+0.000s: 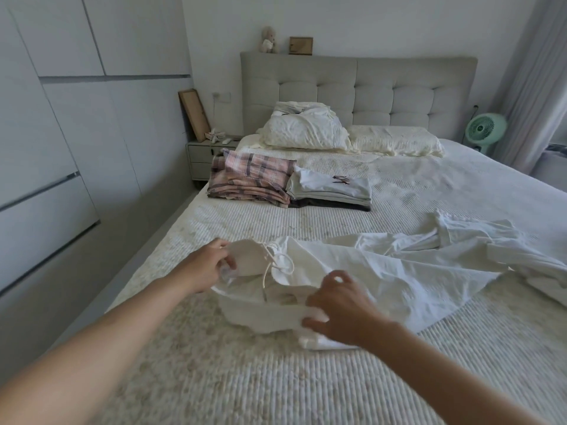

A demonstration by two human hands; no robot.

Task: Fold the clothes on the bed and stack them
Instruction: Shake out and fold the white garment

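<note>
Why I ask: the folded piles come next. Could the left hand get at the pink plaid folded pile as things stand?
Probably not yet: the left hand grips the white drawstring trousers; the pink plaid folded pile lies farther up the bed, with nothing between.

Ahead of you: grey tufted headboard [399, 93], teddy bear [268, 39] and small wooden frame [301, 45] on its top ledge. Two cream pillows [395, 144] at its foot, left one stacked higher. To your left: grey nightstand [201, 161], wooden frame [194, 115] leaning on wall above it, white wardrobe doors [61, 118]. Far right: green fan [484, 130], pale curtain [534, 87].
</note>
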